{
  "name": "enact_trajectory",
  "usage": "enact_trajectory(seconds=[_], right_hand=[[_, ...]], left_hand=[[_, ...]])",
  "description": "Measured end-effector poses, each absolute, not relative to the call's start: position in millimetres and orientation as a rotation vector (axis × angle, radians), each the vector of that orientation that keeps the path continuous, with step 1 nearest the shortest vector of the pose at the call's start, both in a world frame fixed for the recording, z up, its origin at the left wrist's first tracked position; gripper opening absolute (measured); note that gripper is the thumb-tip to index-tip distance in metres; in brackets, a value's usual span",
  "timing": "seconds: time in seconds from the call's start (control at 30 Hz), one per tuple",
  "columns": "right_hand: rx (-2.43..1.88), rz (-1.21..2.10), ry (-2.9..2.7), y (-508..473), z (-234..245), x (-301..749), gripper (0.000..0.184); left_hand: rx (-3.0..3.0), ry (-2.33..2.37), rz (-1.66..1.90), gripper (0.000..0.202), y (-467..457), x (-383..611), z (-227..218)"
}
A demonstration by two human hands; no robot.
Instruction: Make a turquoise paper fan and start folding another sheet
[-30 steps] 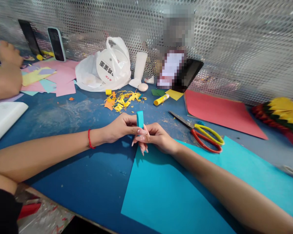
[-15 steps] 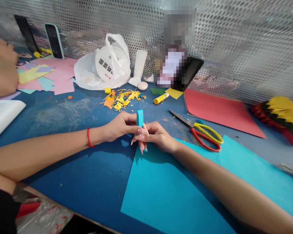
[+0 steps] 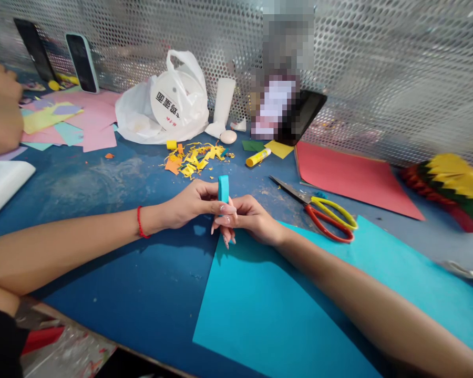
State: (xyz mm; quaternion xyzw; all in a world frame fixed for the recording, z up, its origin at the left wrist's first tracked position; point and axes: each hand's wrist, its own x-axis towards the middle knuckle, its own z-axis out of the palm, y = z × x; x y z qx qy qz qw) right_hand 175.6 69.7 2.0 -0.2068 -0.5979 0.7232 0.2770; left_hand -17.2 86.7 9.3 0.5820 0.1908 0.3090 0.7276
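from here i count two hands: the left hand (image 3: 191, 206) and right hand (image 3: 256, 220) each grip closed on one teal paper strip (image 3: 223, 189), its lower part hidden by fingers, above the far edge of a teal paper sheet (image 3: 284, 310). one pair of scissors (image 3: 319, 221) lies to the right on the blue tabletop (image 3: 102, 205).

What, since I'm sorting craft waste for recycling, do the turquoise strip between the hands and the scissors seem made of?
The turquoise strip looks like matte card, dull like the turquoise sheet below. The scissors seem to have steel blades, from their grey sheen, and glossy plastic handles in red and yellow.
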Motion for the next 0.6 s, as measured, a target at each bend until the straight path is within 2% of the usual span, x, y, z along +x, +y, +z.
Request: enact_trajectory(seconds=[0.23,0.6], right_hand=[[-0.535,1.941,-1.621,69.9,1.8,175.0,0.030],[-0.583,1.937,-1.630,69.1,3.6,175.4,0.030]], left_hand=[[1.273,0.423,0.668,0.042,86.1,-18.1,10.1],[1.280,0.473,0.686,0.048,85.1,-17.6,10.4]])
